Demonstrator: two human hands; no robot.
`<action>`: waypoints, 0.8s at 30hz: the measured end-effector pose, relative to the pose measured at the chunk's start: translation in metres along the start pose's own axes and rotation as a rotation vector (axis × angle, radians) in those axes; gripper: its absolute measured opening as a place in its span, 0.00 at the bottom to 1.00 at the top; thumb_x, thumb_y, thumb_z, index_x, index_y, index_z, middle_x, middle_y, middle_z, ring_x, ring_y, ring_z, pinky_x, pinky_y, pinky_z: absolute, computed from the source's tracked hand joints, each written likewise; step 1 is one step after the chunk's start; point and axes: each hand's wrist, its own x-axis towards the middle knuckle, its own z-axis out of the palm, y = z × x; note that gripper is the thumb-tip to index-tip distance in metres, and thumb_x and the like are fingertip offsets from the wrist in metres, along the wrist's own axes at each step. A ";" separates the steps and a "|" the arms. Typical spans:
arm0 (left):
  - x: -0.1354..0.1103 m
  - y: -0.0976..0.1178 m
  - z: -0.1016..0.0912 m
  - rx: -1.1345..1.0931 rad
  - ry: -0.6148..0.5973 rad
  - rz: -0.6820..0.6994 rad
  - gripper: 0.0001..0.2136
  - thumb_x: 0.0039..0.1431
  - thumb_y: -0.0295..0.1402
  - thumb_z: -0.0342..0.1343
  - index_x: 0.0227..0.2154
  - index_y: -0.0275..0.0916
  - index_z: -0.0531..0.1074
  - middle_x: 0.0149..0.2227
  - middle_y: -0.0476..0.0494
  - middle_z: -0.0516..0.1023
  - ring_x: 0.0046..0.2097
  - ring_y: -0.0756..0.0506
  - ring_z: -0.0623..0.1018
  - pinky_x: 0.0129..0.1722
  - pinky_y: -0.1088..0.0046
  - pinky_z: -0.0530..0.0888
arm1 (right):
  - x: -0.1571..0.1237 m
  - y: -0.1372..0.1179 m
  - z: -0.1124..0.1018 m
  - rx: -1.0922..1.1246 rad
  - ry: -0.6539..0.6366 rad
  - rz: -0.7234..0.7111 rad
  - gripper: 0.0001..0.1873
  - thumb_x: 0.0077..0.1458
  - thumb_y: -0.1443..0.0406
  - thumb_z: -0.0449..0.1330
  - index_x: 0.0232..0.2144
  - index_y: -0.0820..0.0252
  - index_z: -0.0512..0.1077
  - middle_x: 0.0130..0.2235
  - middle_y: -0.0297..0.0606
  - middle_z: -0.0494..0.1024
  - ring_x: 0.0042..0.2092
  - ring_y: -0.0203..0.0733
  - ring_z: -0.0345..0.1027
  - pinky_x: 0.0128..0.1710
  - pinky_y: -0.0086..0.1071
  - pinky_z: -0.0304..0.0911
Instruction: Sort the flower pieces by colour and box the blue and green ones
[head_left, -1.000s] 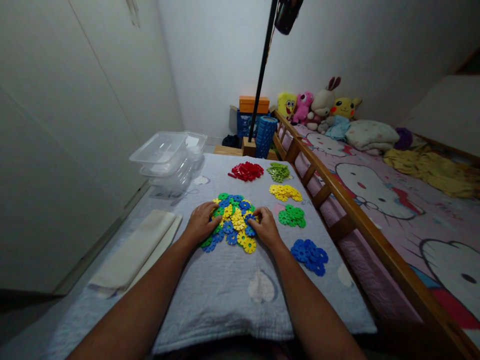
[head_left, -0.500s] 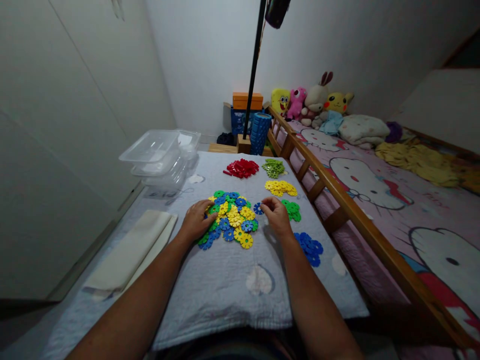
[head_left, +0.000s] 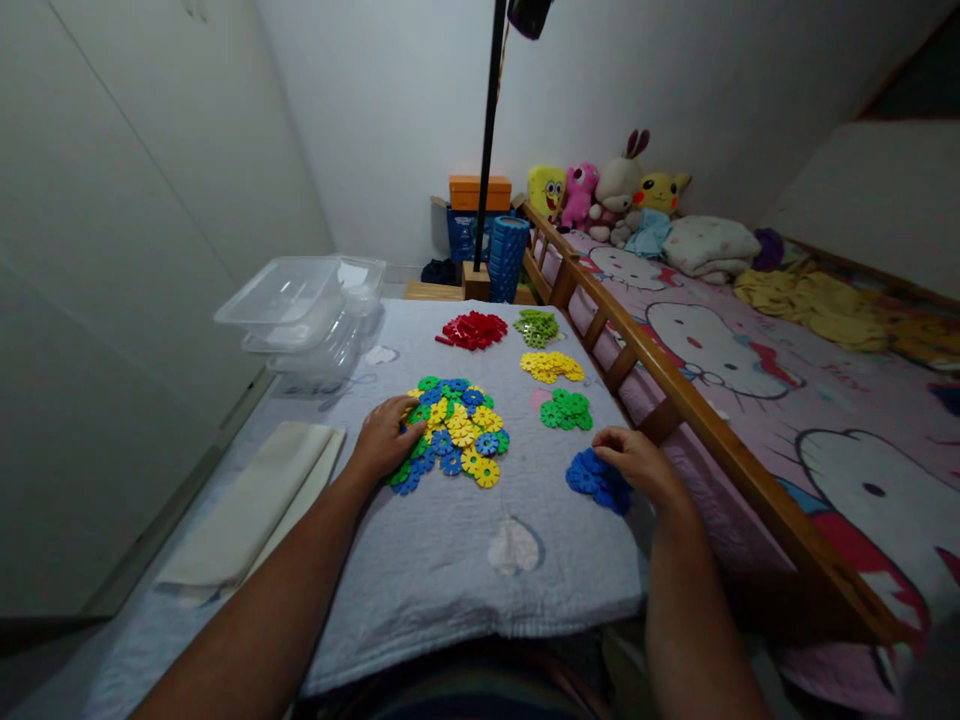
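A mixed heap of yellow, green and blue plastic snowflake discs [head_left: 459,430] lies mid-table. My left hand [head_left: 386,438] rests on the heap's left edge, fingers spread over the discs and holding none. To the right, my right hand [head_left: 630,462] is over the pile of blue discs [head_left: 596,480], its thumb and fingers pinched together. A blue disc appears to be at its fingertips, but it blends into the pile below. Behind that pile lie sorted green discs [head_left: 566,410] and yellow discs [head_left: 551,367].
Red pieces [head_left: 472,330] and light-green pieces [head_left: 536,327] lie at the table's far side. Stacked clear plastic containers [head_left: 289,300] stand at the left, behind a folded beige cloth [head_left: 251,505]. A wooden bed rail [head_left: 660,390] runs along the right side.
My right hand has moved right and toward me, from beside the mixed heap with a blue disc to over the blue pile. My left hand stays on the heap. The view has shifted slightly.
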 end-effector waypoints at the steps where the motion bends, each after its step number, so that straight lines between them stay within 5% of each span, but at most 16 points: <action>1: 0.000 0.000 0.000 0.000 0.002 0.001 0.22 0.59 0.46 0.51 0.50 0.38 0.72 0.55 0.34 0.75 0.57 0.35 0.73 0.59 0.53 0.68 | -0.001 0.003 0.002 -0.016 -0.005 -0.011 0.07 0.45 0.61 0.61 0.26 0.58 0.76 0.25 0.33 0.75 0.28 0.39 0.67 0.28 0.30 0.60; 9: 0.001 -0.001 -0.001 -0.005 -0.001 0.011 0.22 0.59 0.47 0.50 0.50 0.39 0.72 0.55 0.35 0.76 0.57 0.36 0.73 0.60 0.54 0.68 | -0.003 0.013 0.014 -0.265 0.115 -0.128 0.03 0.45 0.67 0.61 0.25 0.55 0.76 0.30 0.37 0.77 0.35 0.44 0.70 0.38 0.36 0.64; 15: 0.002 -0.002 0.001 -0.004 0.000 0.011 0.22 0.59 0.47 0.51 0.50 0.40 0.72 0.55 0.36 0.76 0.57 0.36 0.73 0.60 0.54 0.68 | -0.004 -0.013 0.020 -0.388 0.146 -0.160 0.07 0.49 0.70 0.60 0.31 0.57 0.78 0.34 0.39 0.77 0.38 0.43 0.71 0.42 0.36 0.63; 21: 0.002 -0.003 0.002 0.011 0.014 -0.002 0.21 0.58 0.45 0.52 0.51 0.41 0.71 0.55 0.37 0.76 0.56 0.36 0.74 0.59 0.54 0.68 | 0.003 -0.064 0.085 -0.312 -0.071 -0.379 0.08 0.56 0.68 0.60 0.37 0.57 0.77 0.37 0.38 0.76 0.40 0.42 0.70 0.44 0.35 0.64; 24: 0.001 -0.001 0.002 0.017 0.021 -0.016 0.21 0.58 0.44 0.52 0.51 0.41 0.71 0.54 0.38 0.76 0.56 0.36 0.74 0.59 0.54 0.68 | 0.007 -0.074 0.122 -0.338 -0.061 -0.453 0.12 0.55 0.68 0.62 0.43 0.57 0.77 0.42 0.41 0.75 0.47 0.45 0.68 0.50 0.37 0.63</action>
